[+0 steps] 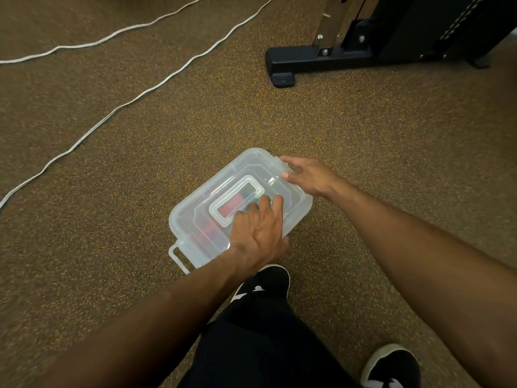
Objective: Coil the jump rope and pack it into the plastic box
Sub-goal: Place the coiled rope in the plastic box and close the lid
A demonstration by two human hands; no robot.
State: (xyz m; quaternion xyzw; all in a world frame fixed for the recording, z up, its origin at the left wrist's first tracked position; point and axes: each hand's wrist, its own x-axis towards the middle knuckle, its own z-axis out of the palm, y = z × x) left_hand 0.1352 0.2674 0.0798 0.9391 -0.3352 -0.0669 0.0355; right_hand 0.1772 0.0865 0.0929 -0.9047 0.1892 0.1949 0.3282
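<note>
Clear plastic box (195,214), smooth, round corners, lid on, down on speckled brown carpet (349,141). Left hand (260,233) flat on lid, fingers spread. Right hand (307,177) pinching far-end latch. Blurry red shapes inside. White cord (117,107) far left. Black metal frame (321,57) behind, cut off.
</note>
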